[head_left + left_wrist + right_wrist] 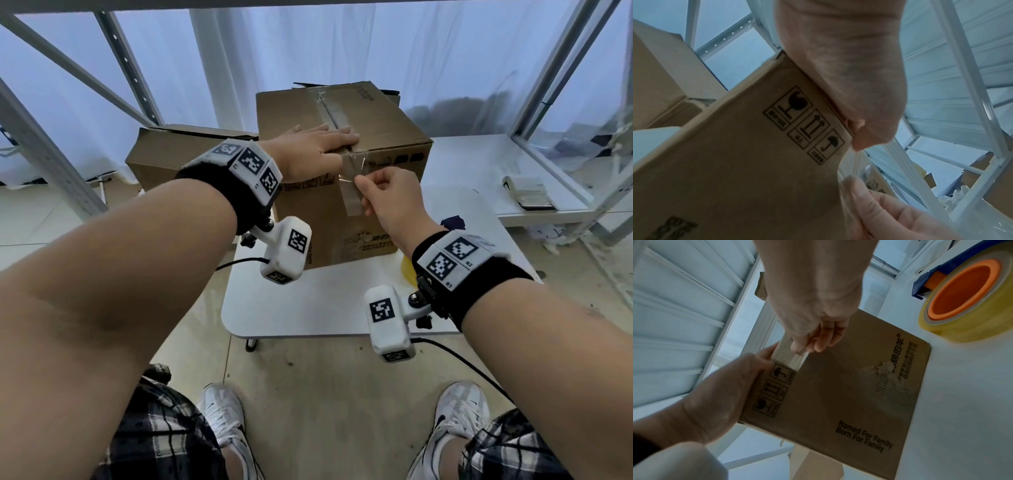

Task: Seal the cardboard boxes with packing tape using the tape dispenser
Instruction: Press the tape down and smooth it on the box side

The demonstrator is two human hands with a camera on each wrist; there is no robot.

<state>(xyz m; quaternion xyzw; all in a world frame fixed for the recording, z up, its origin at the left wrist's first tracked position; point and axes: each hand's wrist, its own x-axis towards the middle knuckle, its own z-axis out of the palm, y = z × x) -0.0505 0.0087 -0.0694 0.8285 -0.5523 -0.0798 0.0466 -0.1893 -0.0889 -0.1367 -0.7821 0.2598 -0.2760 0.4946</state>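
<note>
A brown cardboard box [376,137] stands on the white table [308,308]. Its top seam carries clear packing tape. My left hand [318,147] lies flat on the top at the front edge, fingers straight, pressing the tape down. A loose strip of tape [352,171] hangs over the front face. My right hand [380,192] pinches its free end just off the cardboard. In the right wrist view the strip [791,356] runs from the left hand [721,389] to my right fingertips [797,347]. The tape dispenser [962,296], blue with an orange core and a yellowish roll, lies on the table beside the box [838,394].
A second cardboard box [178,154] sits behind and to the left. White metal shelving posts [44,154] flank the table. A low shelf at the right holds a small stack of papers [529,192]. My legs and shoes are under the table's near edge.
</note>
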